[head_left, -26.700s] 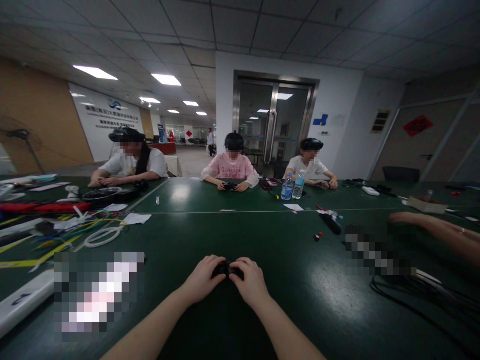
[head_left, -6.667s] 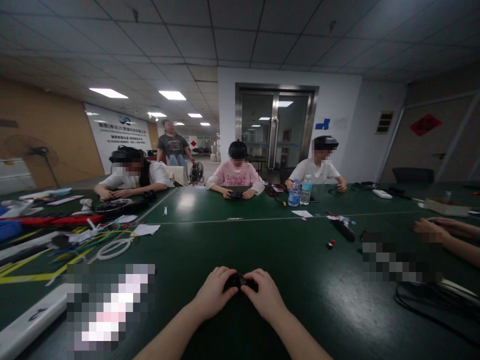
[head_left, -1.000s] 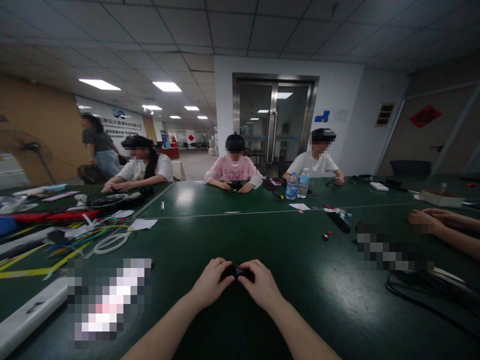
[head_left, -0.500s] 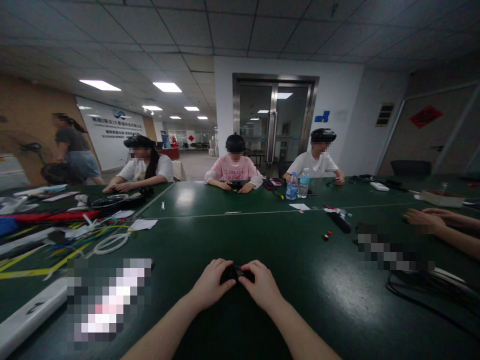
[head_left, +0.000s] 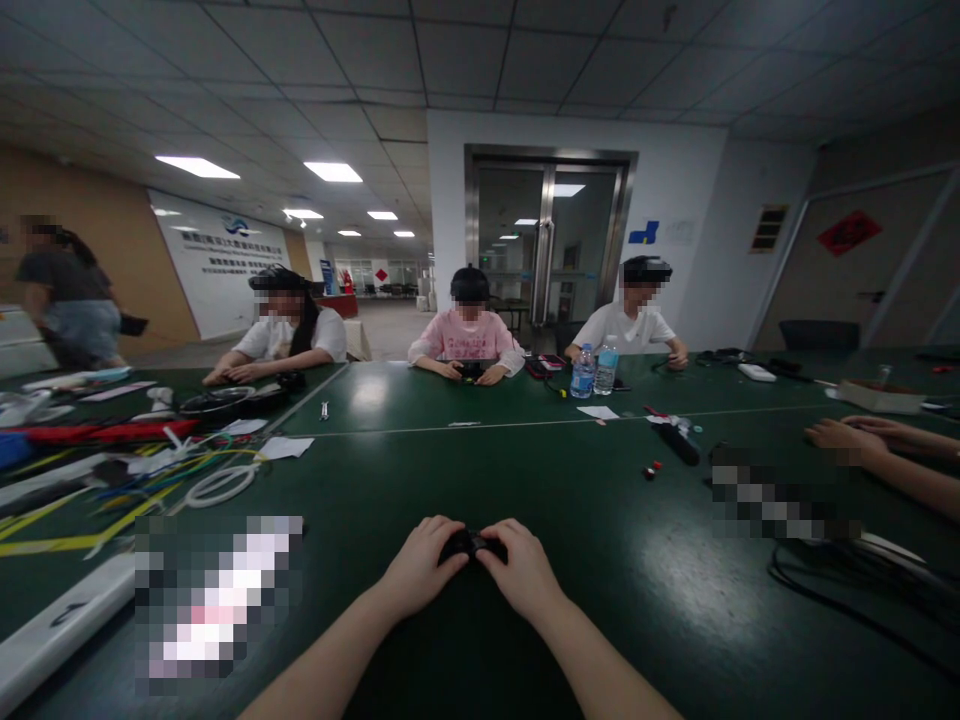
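Note:
My left hand [head_left: 421,562] and my right hand [head_left: 526,566] are close together above the dark green tabletop [head_left: 480,470]. Between them is a small black object [head_left: 472,543], partly glossy, whose kind I cannot make out. Fingers and thumb of my left hand are closed on its left end. The right end sits in the closed thumb and fingers of my right hand. Much of the object is hidden by my fingers.
To the left lie a long white bar [head_left: 67,625], a blurred-out bright item [head_left: 229,600] and coiled cables [head_left: 221,486]. Black cables [head_left: 847,610] lie at right, near another person's hands [head_left: 847,440]. Water bottles [head_left: 583,372] stand farther back, near three seated people.
My hands stay almost in place around the black object, with a slight shift of the right fingertips. In the background at left, a walking person has moved farther left.

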